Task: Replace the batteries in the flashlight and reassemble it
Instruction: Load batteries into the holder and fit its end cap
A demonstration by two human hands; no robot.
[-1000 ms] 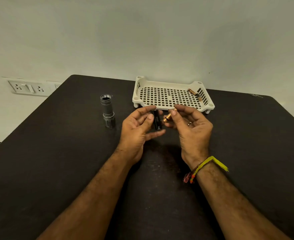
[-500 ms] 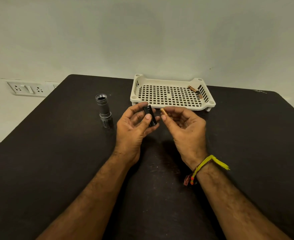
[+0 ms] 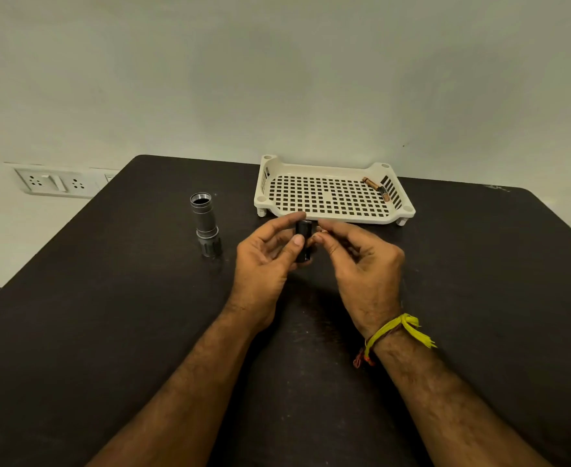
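My left hand (image 3: 266, 261) pinches a small black battery holder (image 3: 304, 241) between thumb and fingers, above the middle of the dark table (image 3: 108, 315). My right hand (image 3: 361, 264) has its fingertips closed against the holder's right side, and a sliver of a copper battery (image 3: 322, 232) shows under them. The grey flashlight body (image 3: 205, 224) stands upright on its head, open end up, to the left of my hands. Two copper batteries (image 3: 375, 187) lie in the far right corner of the white perforated tray (image 3: 331, 219).
The tray stands just behind my hands near the table's far edge. A wall socket plate (image 3: 56, 182) sits on the wall at the left. A yellow thread band (image 3: 398, 332) is tied round my right wrist.
My right hand has brought the copper battery up against the black holder, where it is now mostly hidden. Both hands have closed in on the holder. The flashlight body and tray have stayed put.
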